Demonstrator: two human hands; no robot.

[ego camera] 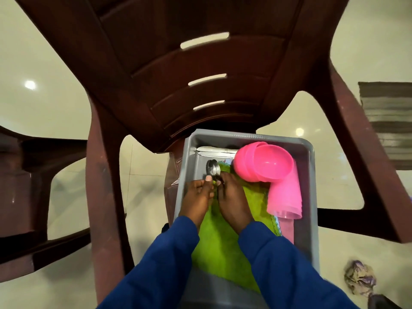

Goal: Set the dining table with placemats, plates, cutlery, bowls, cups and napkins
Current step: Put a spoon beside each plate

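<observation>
A grey tray point(307, 175) sits on a dark brown plastic chair. Inside lie green napkins point(223, 237), a stack of pink bowls point(263, 162) tipped on its side, a stack of pink cups point(286, 197) lying flat, and pale knives point(214, 150) along the far wall. Steel spoons point(213, 168) stick out beyond my fingers. My left hand point(197, 197) and my right hand point(231, 195) meet over the napkins, and both pinch the spoon handles. The handles are hidden under my fingers.
The brown chair's backrest point(200, 63) rises just behind the tray, and its arms point(104, 175) flank it. A second chair point(20, 175) stands at the left. A striped mat point(388, 121) and a crumpled cloth point(359, 277) lie on the shiny tiled floor at the right.
</observation>
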